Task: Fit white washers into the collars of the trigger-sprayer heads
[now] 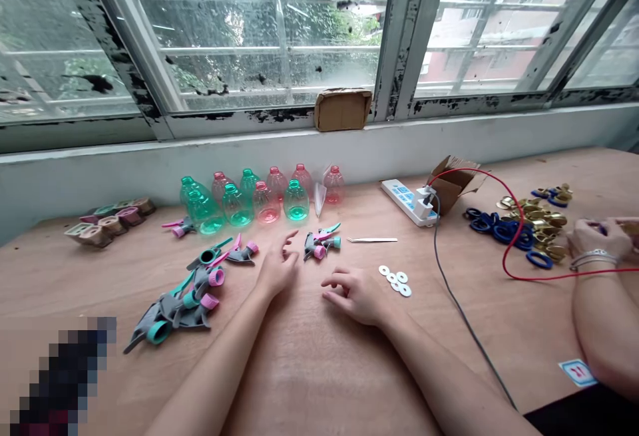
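Observation:
My left hand (276,267) rests on the wooden table (309,369) with its fingers loosely apart and nothing in it. My right hand (353,294) lies beside it, fingers curled down onto the wood, also holding nothing. Just beyond both hands lies one spray trigger head (321,242) in grey, teal and pink. A pile of several more trigger heads (192,296) lies left of my left hand. Several small white washers (395,279) sit right of my right hand, and metal tweezers (372,240) lie past them. Green and pink plastic bottles (254,198) stand in rows near the wall.
A white power strip (409,200) with a grey cable (459,303) and a red wire (514,249) crosses the right side. Another person's hands (602,239) work at blue rings and brass parts (529,223). A small cardboard box (452,183) and caps (110,221) stand by the wall.

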Demonstrator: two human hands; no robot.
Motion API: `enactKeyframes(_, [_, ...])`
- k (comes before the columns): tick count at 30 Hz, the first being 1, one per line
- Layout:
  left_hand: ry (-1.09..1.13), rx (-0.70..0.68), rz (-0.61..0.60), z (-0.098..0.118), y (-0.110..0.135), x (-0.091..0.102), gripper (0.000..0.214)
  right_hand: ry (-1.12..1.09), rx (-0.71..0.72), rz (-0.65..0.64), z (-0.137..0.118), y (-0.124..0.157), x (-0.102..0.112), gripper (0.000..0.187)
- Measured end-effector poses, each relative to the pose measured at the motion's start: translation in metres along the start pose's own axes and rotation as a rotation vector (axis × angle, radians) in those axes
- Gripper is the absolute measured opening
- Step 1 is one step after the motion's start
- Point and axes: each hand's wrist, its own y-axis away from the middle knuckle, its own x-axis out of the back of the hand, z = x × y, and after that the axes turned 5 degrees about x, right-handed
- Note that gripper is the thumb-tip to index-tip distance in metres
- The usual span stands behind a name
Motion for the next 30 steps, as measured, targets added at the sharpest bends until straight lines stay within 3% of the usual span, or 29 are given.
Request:
enactKeyframes(2, [-0.112, 0.009, 0.058, -0.008, 0.007, 0.017, 0.050, 0.016, 0.007, -0.016, -0.002, 0.000, 0.002, 0.015])
enactKeyframes(5, [-0.525, 0.093, 0.184, -0.016, 0.014, 0.036, 0.046, 0.043, 0.012, -0.034, -0.005, 0.000, 0.005, 0.016])
enactKeyframes(8, [-0.690, 0.196, 0.113, -0.016, 0.021, 0.042, 0.044, 0.060, 0.012, -0.048, -0.008, 0.000, 0.007, 0.016])
enactKeyframes(10, [-0.683, 0.168, 0.036, -0.012, 0.028, 0.040, 0.043, 0.081, 0.006, -0.054, -0.008, 0.000, 0.008, 0.016])
enactKeyframes(14, [-0.519, -0.026, -0.004, -0.002, 0.047, 0.031, 0.039, 0.218, -0.117, 0.014, 0.005, 0.000, 0.020, 0.015])
enactKeyframes(19, [-0.411, -0.141, -0.020, -0.004, 0.061, 0.028, 0.030, 0.489, -0.595, 0.114, 0.039, 0.013, 0.060, 0.019])
enactKeyframes(22, [-0.441, -0.139, -0.044, -0.005, 0.062, 0.025, 0.031, 0.484, -0.794, 0.006, 0.049, 0.021, 0.077, 0.020])
enactKeyframes(25, [-0.456, -0.141, -0.058, -0.004, 0.063, 0.021, 0.032, 0.440, -0.802, -0.069, 0.051, 0.022, 0.079, 0.018])
enactKeyframes(30, [-0.403, -0.180, -0.044, -0.001, 0.067, 0.016, 0.032, 0.435, -0.735, -0.089, 0.054, 0.020, 0.071, 0.013])
